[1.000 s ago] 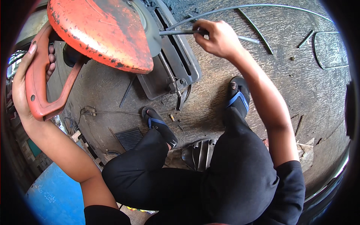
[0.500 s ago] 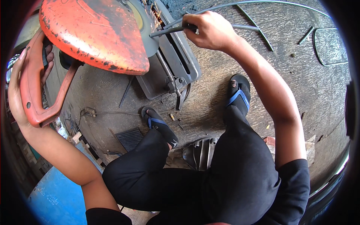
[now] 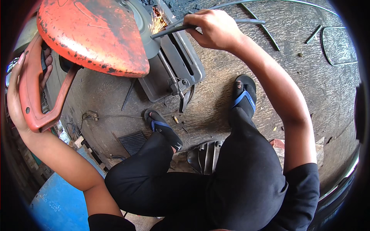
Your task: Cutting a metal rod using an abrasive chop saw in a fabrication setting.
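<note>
The left hand [image 3: 14,96] grips one orange-red loop handle [image 3: 27,92] of one chipped, round-guarded cutting saw [image 3: 92,42]; the right hand [image 3: 217,29] clasps one slim grey metal rod [image 3: 171,31].

A worn grey-brown floor [image 3: 327,96] with a rough, streaked surface fills most of the view, catching a pale sheen of light towards the right, with dark grit [image 3: 185,6] scattered at the top. A blue surface [image 3: 58,204] curves in at lower left, perhaps a drum or seat, below dim clutter [image 3: 24,161].
</note>
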